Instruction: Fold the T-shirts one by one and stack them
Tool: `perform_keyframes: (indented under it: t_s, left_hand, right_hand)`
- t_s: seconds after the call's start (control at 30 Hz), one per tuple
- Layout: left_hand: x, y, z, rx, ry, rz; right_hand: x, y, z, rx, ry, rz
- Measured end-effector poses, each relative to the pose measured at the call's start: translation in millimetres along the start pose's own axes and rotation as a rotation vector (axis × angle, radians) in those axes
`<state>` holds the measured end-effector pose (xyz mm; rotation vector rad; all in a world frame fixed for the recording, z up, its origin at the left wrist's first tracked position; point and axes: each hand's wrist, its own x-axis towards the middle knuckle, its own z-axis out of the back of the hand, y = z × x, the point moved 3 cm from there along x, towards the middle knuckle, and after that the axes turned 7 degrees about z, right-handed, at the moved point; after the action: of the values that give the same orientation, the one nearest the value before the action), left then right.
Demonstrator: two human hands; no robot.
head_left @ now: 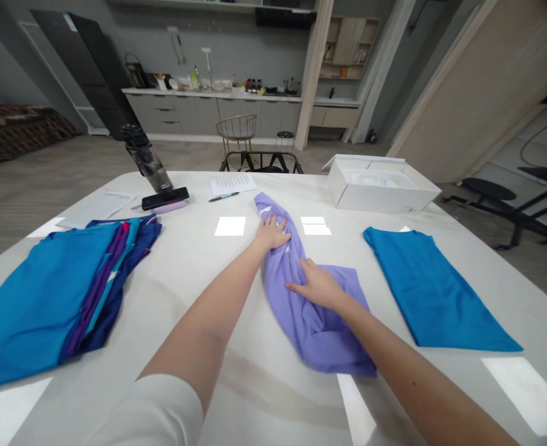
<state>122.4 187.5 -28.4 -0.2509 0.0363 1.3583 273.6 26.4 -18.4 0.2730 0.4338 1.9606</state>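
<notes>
The white table (184, 260) spreads under everything, the white box (375, 198) near its far edge serving as landmark. Far left of the box lies the stack of clothes (54, 279). The purple garment (282, 303) lies rumpled on the tabletop, left of the box and closer to the person; the folded blue garment (435, 291) lies nearer than the box, apart from the purple one. The purple cloth looks light, soft and limp – likely to slide and crease, hardly fragile – so its squared lower edges seem the surest hold. Boxward of the right hand (322, 286), the left hand (273, 234) lies palm-down, fingers spread, pressing over white print (264, 210). The right touches the folds, thumb parted; whether its hidden fingers grip, I cannot tell.
</notes>
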Motion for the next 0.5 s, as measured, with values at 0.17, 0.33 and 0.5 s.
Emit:
perform_keyframes:
  t_s: [0.17, 0.33, 0.5]
  left_hand:
    - [35.8, -7.9, -3.8, -0.038, -0.090, -0.024]
    - [56.4, -9.5, -2.7, -0.023, -0.109, -0.062]
    - [61.9, -11.6, -2.9, 0.000, -0.168, -0.109]
  right_hand:
    - [26.2, -1.5, -1.1, 0.144, -0.117, -0.024]
    - [28.5, -8.2, -0.2, 0.605, -0.160, -0.049]
    - [17.0, 0.5, -15.1, 1.051, -0.102, -0.214]
